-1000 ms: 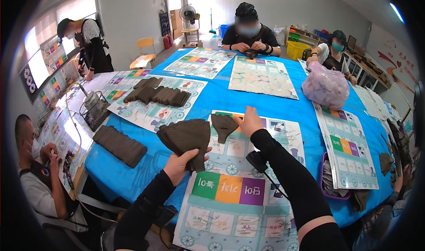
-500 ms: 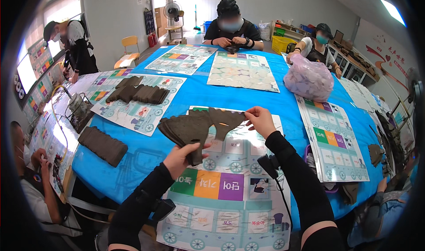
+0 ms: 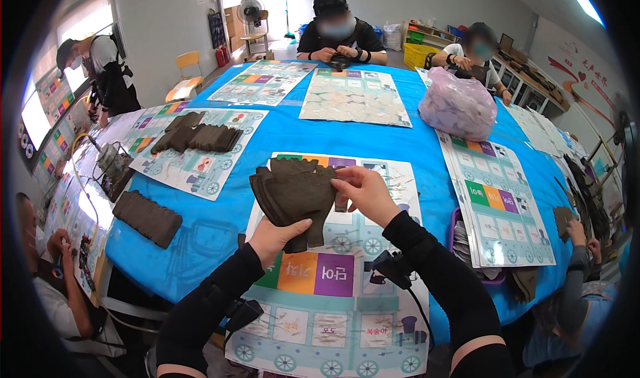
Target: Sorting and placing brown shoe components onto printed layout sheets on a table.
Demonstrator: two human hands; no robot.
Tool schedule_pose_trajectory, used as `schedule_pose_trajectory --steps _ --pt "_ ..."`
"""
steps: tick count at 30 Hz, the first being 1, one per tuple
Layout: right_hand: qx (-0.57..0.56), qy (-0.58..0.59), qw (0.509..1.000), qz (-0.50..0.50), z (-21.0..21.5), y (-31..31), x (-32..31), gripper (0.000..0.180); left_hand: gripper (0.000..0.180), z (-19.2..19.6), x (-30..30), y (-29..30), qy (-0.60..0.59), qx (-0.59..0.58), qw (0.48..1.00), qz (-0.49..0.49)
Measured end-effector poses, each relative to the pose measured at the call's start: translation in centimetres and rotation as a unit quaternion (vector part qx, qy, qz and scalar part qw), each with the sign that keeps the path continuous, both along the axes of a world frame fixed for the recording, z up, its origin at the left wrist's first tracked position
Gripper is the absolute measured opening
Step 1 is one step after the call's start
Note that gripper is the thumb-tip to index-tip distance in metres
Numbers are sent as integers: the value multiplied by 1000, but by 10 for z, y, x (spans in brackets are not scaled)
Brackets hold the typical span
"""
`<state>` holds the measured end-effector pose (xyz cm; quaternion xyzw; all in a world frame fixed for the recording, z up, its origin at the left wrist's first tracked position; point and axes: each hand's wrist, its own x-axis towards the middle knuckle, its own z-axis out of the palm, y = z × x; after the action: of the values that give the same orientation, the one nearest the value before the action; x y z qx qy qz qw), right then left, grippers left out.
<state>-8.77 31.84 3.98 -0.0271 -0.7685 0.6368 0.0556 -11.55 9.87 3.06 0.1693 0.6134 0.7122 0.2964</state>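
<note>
Hands working a fanned stack of dark brown felt pieces (image 3: 293, 195), lifted just above the printed play mat (image 3: 347, 298) on the blue tablecloth (image 3: 287, 135). Left hand (image 3: 277, 235) cupping the stack from below, thumb lying along its lower edge. Right hand (image 3: 363, 191) pinching the right edge between thumb and fingertips, other fingers curled.

Risks, judged from the grip:
- Fanning unevenly at the top; pieces possibly slipping past one another and spilling onto the mat, since only the lower edge and one side are being gripped.
- Pinching only a few layers on the right; remaining layers likely sagging or sliding out on the left.
- Limp material; probably folding if lifted by one corner.
- Dangling black cable and clip (image 3: 393, 271) near the right forearm, possibly snagging a loose piece.

Nearby: a second row of dark pieces (image 3: 200, 137) on the mat to the left, another dark bundle (image 3: 148, 218) at the table edge, a pink-white plastic bag (image 3: 457, 105) well apart. Other people seated around the table, occupied with own work.
</note>
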Motion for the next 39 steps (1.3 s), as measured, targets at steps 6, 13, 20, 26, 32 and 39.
schedule_pose_trajectory --steps 6,13,20,26,32,39 --pt "-91 -1 989 -113 3 64 15 21 45 12 9 -2 -55 20 996 -63" --pt "6 -146 954 -263 -50 172 16 14 46 19 15 -37 -93 124 977 -143" --pt "291 59 940 -169 -18 64 13 42 39 2 32 -45 -64 34 994 -81" --pt "25 -52 994 90 -6 -57 26 28 41 -26 43 -63 8 6 999 40" --pt "36 -51 998 33 -37 -62 3 23 38 -15 47 -117 -75 93 990 72" --pt "341 162 924 -58 -31 -86 5 39 38 -8 58 -143 -63 120 990 47"
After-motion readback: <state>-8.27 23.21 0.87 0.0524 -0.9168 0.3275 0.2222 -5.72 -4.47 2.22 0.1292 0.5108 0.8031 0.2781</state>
